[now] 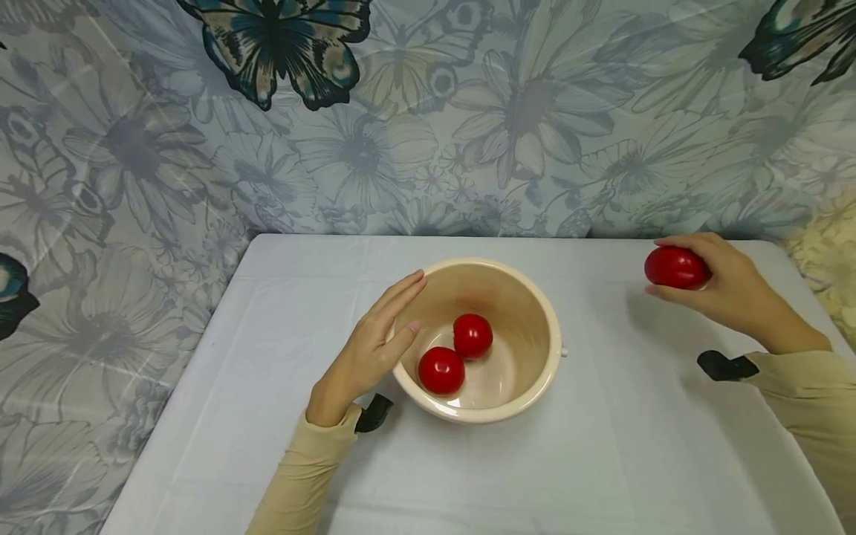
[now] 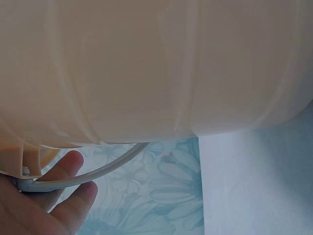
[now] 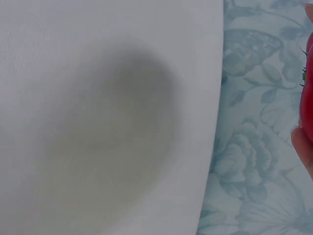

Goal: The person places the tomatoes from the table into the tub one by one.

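Note:
A cream bucket (image 1: 545, 371) stands on the white table, its pale grey handle (image 2: 110, 171) hanging at the far side in the left wrist view. My left hand (image 1: 364, 353) grips its left rim, thumb over the edge and fingers (image 2: 73, 208) along the outside by the handle. Inside the bucket lie two red tomatoes, a nearer one (image 1: 441, 371) and a farther one (image 1: 472, 336). At the table's far right, my right hand (image 1: 732, 286) holds another red tomato (image 1: 677, 267) between thumb and fingers. Green at its stem end (image 3: 304, 77) shows in the right wrist view.
White cloth covers the table (image 1: 267, 416). Behind it and at the left hangs a floral curtain (image 1: 361, 152) with butterfly prints. Black wrist straps or mounts (image 1: 725, 366) show at both sleeves. The table's right edge runs beneath the right forearm.

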A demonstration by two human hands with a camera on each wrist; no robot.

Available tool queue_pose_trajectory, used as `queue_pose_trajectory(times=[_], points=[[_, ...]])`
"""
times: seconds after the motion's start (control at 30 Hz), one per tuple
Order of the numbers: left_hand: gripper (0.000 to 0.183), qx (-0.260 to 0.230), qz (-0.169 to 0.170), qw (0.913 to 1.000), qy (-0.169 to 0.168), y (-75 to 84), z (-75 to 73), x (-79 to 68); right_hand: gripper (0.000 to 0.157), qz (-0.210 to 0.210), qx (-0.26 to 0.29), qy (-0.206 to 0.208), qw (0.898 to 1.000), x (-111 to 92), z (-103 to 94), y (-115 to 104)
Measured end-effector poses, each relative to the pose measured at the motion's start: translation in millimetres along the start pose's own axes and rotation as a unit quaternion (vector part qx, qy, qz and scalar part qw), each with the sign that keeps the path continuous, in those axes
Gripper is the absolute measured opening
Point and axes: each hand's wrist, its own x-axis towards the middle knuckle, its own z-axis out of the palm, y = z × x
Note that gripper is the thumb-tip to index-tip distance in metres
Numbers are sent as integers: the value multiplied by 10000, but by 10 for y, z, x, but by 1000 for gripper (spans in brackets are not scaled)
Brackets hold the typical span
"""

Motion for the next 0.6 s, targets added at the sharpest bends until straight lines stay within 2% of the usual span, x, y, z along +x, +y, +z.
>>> queue_pose_trajectory(times=[0.2, 0.6], points=[[55, -26, 23, 10000, 10, 3, 3, 1, 69, -259, -24, -4, 9997, 20, 16, -113], [55, 7, 55, 10000, 0, 6, -2, -2, 69, -424, 59, 11, 9991, 13, 8, -305]])
